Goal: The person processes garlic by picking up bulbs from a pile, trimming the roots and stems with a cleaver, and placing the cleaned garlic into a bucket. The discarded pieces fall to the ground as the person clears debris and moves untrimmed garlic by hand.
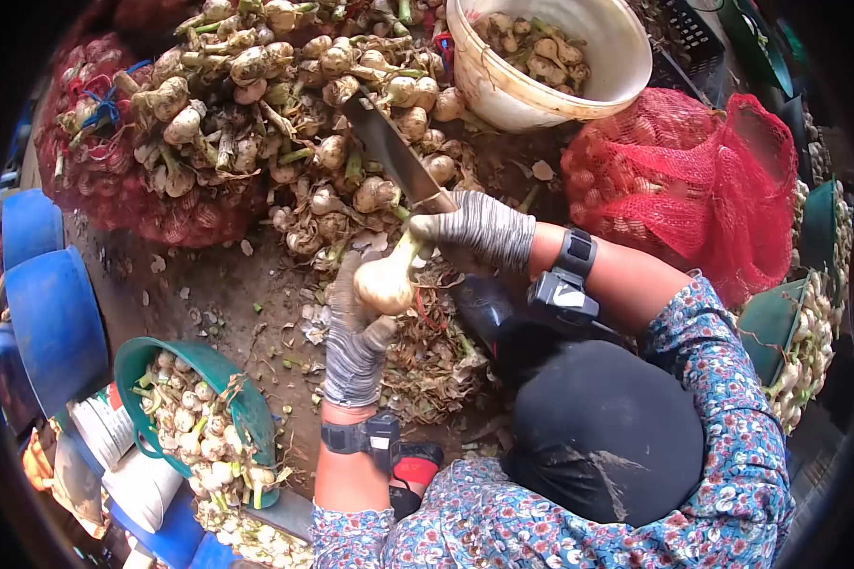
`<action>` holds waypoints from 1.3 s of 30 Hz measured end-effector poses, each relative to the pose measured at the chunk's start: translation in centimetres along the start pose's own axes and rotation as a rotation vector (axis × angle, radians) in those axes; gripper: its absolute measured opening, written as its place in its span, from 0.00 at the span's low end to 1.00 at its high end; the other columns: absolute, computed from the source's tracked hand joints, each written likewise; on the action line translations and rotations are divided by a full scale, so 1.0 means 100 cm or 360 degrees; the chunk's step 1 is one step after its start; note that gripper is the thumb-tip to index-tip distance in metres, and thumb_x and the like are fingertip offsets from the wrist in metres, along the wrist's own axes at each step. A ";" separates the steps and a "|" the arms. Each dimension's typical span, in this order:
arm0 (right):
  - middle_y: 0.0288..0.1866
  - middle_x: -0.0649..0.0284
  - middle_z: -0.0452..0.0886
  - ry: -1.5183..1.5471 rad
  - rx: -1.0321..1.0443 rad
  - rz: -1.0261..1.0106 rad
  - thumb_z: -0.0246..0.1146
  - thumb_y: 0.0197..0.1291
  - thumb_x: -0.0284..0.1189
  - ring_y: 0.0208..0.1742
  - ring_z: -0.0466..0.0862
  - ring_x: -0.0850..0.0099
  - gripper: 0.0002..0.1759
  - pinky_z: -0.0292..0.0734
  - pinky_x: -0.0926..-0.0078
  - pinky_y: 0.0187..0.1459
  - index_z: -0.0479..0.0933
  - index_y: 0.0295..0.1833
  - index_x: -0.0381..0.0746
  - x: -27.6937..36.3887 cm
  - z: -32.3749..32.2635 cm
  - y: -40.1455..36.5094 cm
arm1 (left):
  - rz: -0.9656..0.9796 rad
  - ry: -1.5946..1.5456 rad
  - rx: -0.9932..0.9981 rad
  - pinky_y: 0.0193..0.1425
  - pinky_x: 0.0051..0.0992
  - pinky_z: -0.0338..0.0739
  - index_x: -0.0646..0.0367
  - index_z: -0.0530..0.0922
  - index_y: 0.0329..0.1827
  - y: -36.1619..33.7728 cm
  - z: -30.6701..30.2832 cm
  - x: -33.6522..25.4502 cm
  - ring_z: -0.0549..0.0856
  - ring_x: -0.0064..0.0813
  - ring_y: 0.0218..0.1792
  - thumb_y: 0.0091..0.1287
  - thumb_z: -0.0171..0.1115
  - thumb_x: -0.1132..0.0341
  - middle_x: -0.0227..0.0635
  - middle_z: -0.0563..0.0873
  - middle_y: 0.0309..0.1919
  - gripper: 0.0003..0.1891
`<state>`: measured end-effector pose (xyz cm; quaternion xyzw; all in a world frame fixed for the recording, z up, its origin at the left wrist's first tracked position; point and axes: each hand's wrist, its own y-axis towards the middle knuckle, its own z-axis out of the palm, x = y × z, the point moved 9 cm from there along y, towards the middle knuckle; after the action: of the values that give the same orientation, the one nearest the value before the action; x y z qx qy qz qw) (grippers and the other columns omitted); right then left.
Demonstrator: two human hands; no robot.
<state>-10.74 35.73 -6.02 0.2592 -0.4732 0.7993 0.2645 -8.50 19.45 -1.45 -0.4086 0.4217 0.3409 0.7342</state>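
Observation:
My left hand (354, 327), in a grey knit glove, is closed around a garlic bulb (385, 285) with its thumb below it. The bulb's pale green stem points up toward my right hand (479, 228), which is gloved too and grips a knife (396, 156). The broad blade reaches up and left over the heaped garlic, while the handle is mostly hidden in my fist. My right fingers are right at the stem. Beyond both hands lies a large pile of untrimmed garlic (247, 66). Dry leaf scraps (436, 370) are heaped below the bulb.
A white tub (503, 95) with garlic stands at the top. Red mesh sacks of garlic lie right (678, 171) and left (176, 223). At lower left, a tipped green basket (251, 417) spills bulbs, near blue containers (57, 318). My dark-covered knee (607, 427) rises close below my right forearm.

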 end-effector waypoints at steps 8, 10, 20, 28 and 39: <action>0.36 0.64 0.85 -0.0835 -0.0210 -0.0043 0.68 0.63 0.43 0.30 0.79 0.75 0.20 0.75 0.74 0.32 0.79 0.50 0.39 -0.003 -0.006 -0.002 | 0.0074 -0.0354 -0.0196 0.66 0.31 0.73 0.58 0.64 0.72 0.017 -0.002 -0.003 0.79 0.31 0.59 0.55 0.77 0.62 0.37 0.78 0.61 0.42; 0.34 0.58 0.84 -0.1282 -0.0350 -0.0403 0.69 0.58 0.39 0.36 0.84 0.62 0.16 0.78 0.65 0.40 0.78 0.47 0.41 0.022 -0.006 -0.017 | -0.0034 -0.0173 -0.0208 0.65 0.31 0.74 0.60 0.66 0.70 0.019 -0.015 0.007 0.81 0.30 0.55 0.56 0.76 0.62 0.36 0.81 0.56 0.39; 0.29 0.54 0.81 -0.2320 0.0082 -0.0662 0.64 0.50 0.29 0.34 0.85 0.51 0.09 0.78 0.55 0.34 0.76 0.39 0.43 0.056 0.056 -0.058 | 0.0402 0.2625 0.0067 0.74 0.35 0.63 0.47 0.57 0.77 -0.021 -0.139 0.156 0.67 0.34 0.71 0.74 0.51 0.45 0.37 0.64 0.74 0.33; 0.31 0.56 0.82 -0.2440 -0.0023 -0.0580 0.64 0.52 0.32 0.36 0.85 0.52 0.11 0.79 0.56 0.34 0.76 0.42 0.44 0.035 0.036 -0.045 | 0.0305 0.1293 -0.0254 0.54 0.28 0.79 0.59 0.69 0.68 -0.016 -0.086 0.095 0.82 0.30 0.51 0.66 0.65 0.60 0.36 0.81 0.57 0.28; 0.33 0.52 0.83 -0.1974 -0.0648 -0.0611 0.68 0.47 0.30 0.38 0.84 0.48 0.18 0.79 0.58 0.39 0.79 0.47 0.46 0.048 -0.018 -0.052 | 0.0282 0.0720 -0.0388 0.58 0.29 0.77 0.56 0.65 0.64 -0.018 -0.020 -0.028 0.80 0.28 0.51 0.51 0.79 0.64 0.35 0.79 0.52 0.39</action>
<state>-11.02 40.33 -0.32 0.6941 -0.6240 0.3365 0.1250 -8.87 16.43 1.01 -0.5212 0.5649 0.3521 0.5341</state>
